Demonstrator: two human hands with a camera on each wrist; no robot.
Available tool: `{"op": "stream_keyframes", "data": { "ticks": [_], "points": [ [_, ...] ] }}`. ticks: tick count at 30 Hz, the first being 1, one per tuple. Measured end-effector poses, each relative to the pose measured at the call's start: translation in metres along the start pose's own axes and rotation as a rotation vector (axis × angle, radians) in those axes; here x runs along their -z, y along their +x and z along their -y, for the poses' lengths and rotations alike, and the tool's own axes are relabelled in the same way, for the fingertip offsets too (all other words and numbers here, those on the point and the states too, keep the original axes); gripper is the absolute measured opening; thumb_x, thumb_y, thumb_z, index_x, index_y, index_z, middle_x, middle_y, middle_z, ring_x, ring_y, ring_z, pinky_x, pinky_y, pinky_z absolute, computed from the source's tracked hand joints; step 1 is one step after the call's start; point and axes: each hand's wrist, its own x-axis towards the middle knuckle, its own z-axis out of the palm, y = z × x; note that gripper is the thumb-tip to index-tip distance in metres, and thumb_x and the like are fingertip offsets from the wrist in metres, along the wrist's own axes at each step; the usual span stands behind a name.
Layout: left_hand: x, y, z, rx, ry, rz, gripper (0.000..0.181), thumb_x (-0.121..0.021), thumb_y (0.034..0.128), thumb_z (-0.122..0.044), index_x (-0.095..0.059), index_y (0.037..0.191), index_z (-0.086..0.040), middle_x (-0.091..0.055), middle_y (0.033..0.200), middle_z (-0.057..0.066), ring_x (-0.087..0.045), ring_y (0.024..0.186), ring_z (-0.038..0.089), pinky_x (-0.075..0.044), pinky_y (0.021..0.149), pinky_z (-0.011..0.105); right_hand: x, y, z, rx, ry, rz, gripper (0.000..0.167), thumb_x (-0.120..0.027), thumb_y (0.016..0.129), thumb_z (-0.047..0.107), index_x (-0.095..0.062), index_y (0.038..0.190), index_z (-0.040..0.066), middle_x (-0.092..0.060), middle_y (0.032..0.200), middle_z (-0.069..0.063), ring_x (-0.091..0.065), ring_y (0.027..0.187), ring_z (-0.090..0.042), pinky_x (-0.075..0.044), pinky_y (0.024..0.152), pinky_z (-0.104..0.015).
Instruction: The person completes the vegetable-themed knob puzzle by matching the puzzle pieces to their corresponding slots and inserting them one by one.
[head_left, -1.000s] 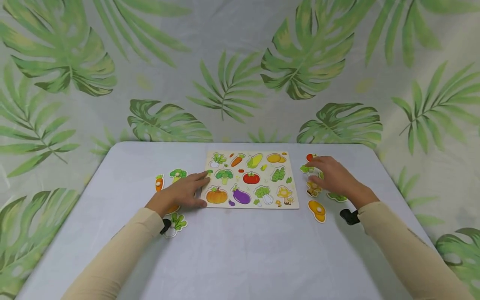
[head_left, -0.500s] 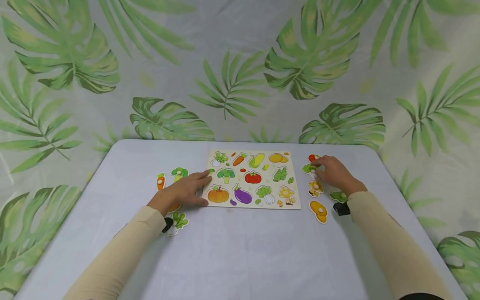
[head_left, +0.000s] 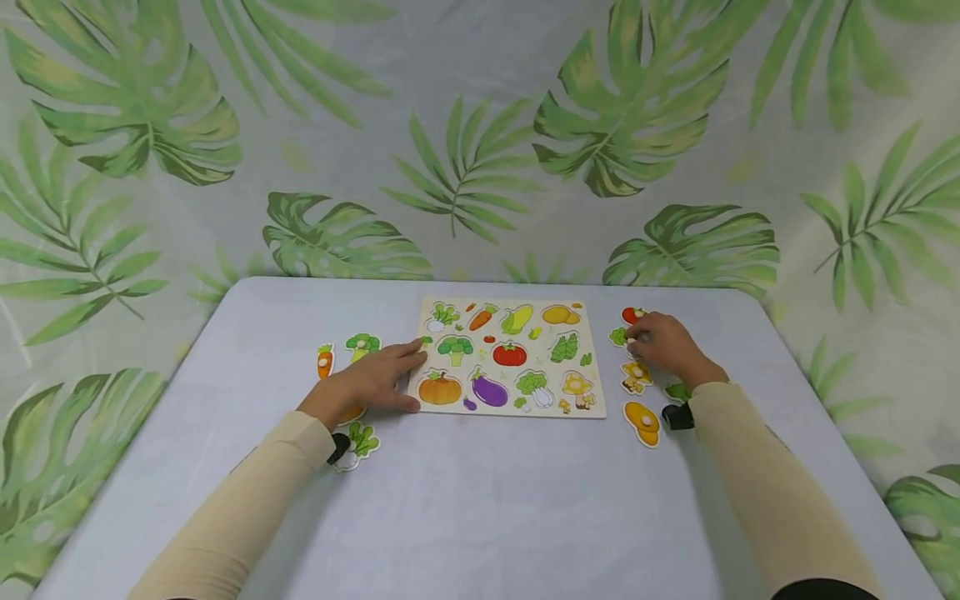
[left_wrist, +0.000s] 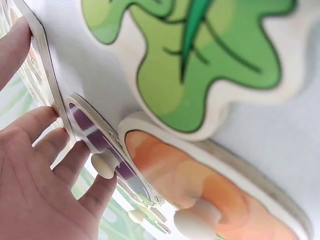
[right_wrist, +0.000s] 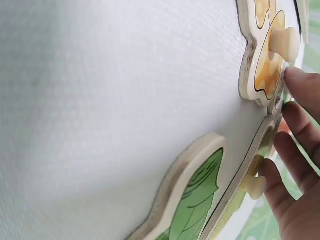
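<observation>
On the white table lies a wooden vegetable puzzle board (head_left: 551, 342) with printed pictures. My left hand (head_left: 378, 379) rests on its left edge, fingers extended; the left wrist view shows the fingertips at the board's rim beside an eggplant piece (left_wrist: 90, 127). My right hand (head_left: 667, 346) is at the bok choy puzzle piece (head_left: 618, 336), thumb and fingertips pinching at it and covering most of it. A tomato piece (head_left: 631, 315) lies just behind, and a mushroom piece (head_left: 636, 379) just in front, its knob near my thumb in the right wrist view.
A yellow potato piece (head_left: 642, 424) and a green leafy piece (head_left: 678, 392) lie at right. Carrot (head_left: 325, 362), broccoli (head_left: 363, 344), pumpkin (left_wrist: 160, 160) and white-rooted leafy (head_left: 363, 440) pieces lie around my left forearm. A leaf-patterned cloth (head_left: 465, 167) hangs behind the table.
My right hand has come down onto the bok choy piece, and its spread fingers have closed together there. My left hand has stayed on the board's edge. The view has shifted slightly.
</observation>
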Motion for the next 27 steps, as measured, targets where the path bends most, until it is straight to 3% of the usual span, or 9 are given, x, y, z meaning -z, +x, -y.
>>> {"op": "stream_keyframes", "data": {
  "ticks": [15,27],
  "points": [
    [0.002,0.0008,-0.0021,0.009,0.0,-0.002,0.088,-0.074,0.0857,-0.044,-0.032,0.156,-0.011,-0.017,0.168,0.009,-0.022,0.153,0.036,-0.026,0.123,0.054,0.0011,-0.0034,0.0009,-0.027,0.056,-0.034,0.022,-0.066,0.092,0.007,-0.073,0.11,-0.002,-0.062,0.123,-0.024,-0.053,0.12,-0.045,-0.039,0.108,-0.062],
    [0.0019,0.0018,-0.0022,0.032,0.005,0.017,0.089,-0.074,0.0858,-0.046,-0.031,0.156,-0.014,-0.016,0.169,0.007,-0.02,0.154,0.035,-0.026,0.123,0.054,0.0025,-0.0041,0.0049,0.012,0.039,-0.042,0.021,-0.065,0.093,0.006,-0.073,0.111,-0.003,-0.06,0.133,-0.025,-0.049,0.13,-0.047,-0.035,0.112,-0.063]
  ]
}}
